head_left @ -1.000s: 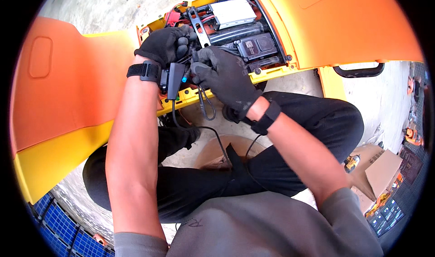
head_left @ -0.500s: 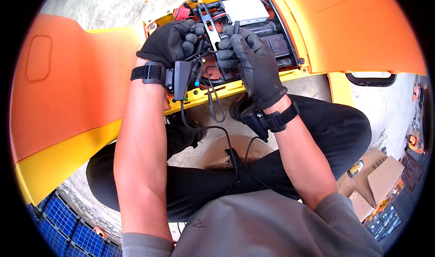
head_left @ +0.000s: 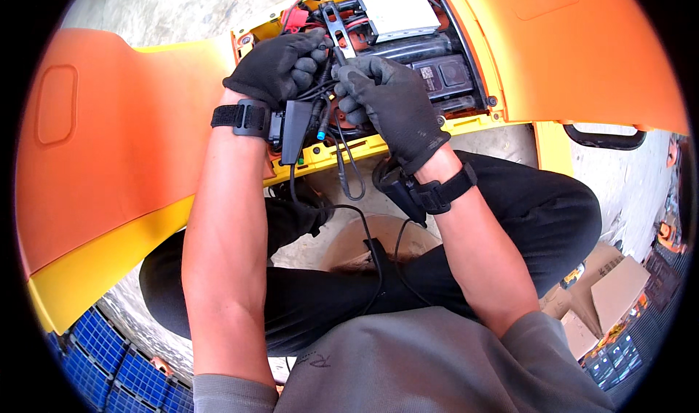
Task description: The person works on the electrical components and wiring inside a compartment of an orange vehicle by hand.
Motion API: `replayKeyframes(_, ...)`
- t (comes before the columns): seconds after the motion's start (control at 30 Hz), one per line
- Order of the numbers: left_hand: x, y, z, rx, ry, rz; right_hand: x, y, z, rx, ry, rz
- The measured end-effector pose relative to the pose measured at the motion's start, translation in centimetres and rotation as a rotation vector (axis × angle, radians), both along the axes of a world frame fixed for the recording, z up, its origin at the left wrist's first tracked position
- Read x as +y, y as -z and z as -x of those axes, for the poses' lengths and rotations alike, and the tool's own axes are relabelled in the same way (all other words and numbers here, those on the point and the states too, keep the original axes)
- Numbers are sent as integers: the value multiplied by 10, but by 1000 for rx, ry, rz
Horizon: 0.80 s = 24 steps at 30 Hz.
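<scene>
Both my hands wear black gloves and work over an open compartment full of wiring in an orange-and-yellow body. My right hand [head_left: 389, 103] is closed, pinching a black cable connector [head_left: 339, 56] that sticks up past its thumb and forefinger. Close by on the left, the curled fingers of my left hand [head_left: 277, 67] pinch something small and dark, mostly hidden by the glove. Between them lies a slotted metal bracket [head_left: 335, 25]. Below the hands hang loose black cables [head_left: 352, 167], one with a blue-tipped connector [head_left: 321, 134].
A silver box [head_left: 400, 16] and a black module [head_left: 445, 76] sit in the compartment's right part. Orange panels [head_left: 131, 136] flank it on both sides. Thin cables run from my wrist devices [head_left: 296, 132] across my lap. An open cardboard box [head_left: 608, 289] and blue crates [head_left: 120, 366] stand behind.
My right hand has shifted left and slightly down with the connector, closer to my left hand. More of the black module now shows. My left fingers have drawn together near the bracket.
</scene>
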<state>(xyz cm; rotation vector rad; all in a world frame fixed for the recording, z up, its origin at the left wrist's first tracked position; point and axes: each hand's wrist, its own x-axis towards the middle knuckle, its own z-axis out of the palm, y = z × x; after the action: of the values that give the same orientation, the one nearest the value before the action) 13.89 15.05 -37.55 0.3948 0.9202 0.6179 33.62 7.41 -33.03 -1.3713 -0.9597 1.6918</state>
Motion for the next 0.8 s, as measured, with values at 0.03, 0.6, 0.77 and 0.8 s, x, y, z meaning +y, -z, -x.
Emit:
replayKeyframes(0.03, 1, -3, -2, 51, 13, 8, 0, 0, 1, -14, 7, -6)
replayKeyframes(0.6, -7, -14, -10, 222, -8, -110, -14, 9, 3, -145, 23, -427)
replayKeyframes(0.77, -5, -15, -12, 207, -17, -32, -14, 12, 3, -89, 32, -378)
replayKeyframes(0.8, -6, -16, -12, 206, -12, -51, -14, 11, 3, -112, 26, -389)
